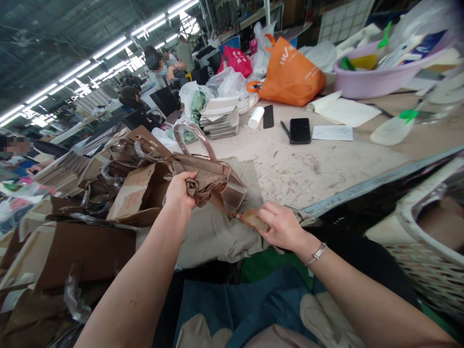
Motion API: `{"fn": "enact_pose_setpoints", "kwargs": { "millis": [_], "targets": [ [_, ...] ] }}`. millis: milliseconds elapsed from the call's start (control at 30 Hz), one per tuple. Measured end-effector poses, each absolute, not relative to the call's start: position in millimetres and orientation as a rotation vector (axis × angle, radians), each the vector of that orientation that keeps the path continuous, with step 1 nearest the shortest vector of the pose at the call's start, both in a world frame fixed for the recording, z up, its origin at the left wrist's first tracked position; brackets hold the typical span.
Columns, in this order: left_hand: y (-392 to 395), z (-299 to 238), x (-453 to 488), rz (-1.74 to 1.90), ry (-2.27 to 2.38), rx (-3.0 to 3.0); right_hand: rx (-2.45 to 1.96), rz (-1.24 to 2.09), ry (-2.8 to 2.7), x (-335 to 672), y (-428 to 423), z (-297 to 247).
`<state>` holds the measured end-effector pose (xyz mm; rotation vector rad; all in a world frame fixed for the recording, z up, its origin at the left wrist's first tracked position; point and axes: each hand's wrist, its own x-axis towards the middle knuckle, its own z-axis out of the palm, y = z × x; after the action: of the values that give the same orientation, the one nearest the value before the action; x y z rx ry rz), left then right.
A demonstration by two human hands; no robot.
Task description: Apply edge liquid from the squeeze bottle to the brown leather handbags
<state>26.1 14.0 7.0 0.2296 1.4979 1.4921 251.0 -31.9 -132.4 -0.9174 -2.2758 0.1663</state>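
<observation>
1 brown handbag (235,192) is held tilted over grey cloth (213,241) near the edge of the tabletop (297,179). Bunched fabric (203,189) on it is gripped by the left hand (181,192), fingers curled closed. An amber-coloured object (249,217), type unclear, is pinched in the right hand (278,224) at the bag's lower corner. A black phone (300,131) is laid well apart.

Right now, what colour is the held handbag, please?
The handbag is brown, as the head view shows.
</observation>
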Motion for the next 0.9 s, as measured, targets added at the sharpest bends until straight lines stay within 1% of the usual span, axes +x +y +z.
{"fn": "enact_pose_setpoints", "kwargs": {
  "millis": [300, 467, 633, 800, 900],
  "targets": [
    [18, 1, 26, 1.542, 1.431, 0.321, -1.051, 0.101, -2.163, 258, -24, -139],
    [21, 1, 26, 1.54, 1.423, 0.311, -0.993, 0.182, -2.199, 257, -23, -140],
    [22, -2, 25, 1.58, 1.404, 0.339, -1.064, 0.107, -2.137, 259, -19, -143],
    [23, -1, 27, 1.569, 1.392, 0.324, -0.999, 0.173, -2.18, 258, -19, -144],
    [23, 1, 28, 1.567, 1.395, 0.325, -1.055, 0.12, -2.115, 259, -17, -145]
  ]
}}
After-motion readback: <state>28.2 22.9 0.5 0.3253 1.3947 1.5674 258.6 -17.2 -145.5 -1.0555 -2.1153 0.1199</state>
